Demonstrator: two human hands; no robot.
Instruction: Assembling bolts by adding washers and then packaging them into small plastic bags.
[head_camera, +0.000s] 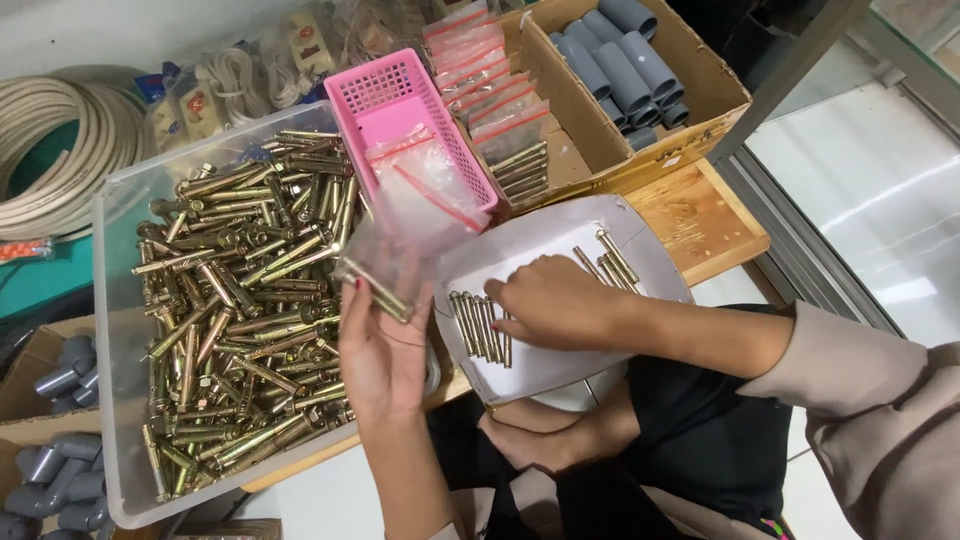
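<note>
From the head camera, the left hand (385, 350) is raised palm-up, its grip closed lightly round a small clear plastic zip bag (385, 265) with one brass-coloured anchor bolt (375, 290) lying across the fingers at the bag's mouth. The right hand (545, 300) rests palm-down on a white paper sheet with curled edges (560, 375), fingers spread over a short row of the same bolts (480, 325) — whether it has pinched one up I cannot tell. A few more bolts (605, 260) lie on the far side of the sheet. By my reading the bagging is far from finished: the large clear plastic tub (115, 420) to the left is heaped with loose bolts, while some filled red-sealed bags (500, 110) stand in the brown cardboard box (700, 120) behind, and the pink plastic mesh basket (400, 95) holds empty bags — the counted rows on the sheet remain unbagged.
</note>
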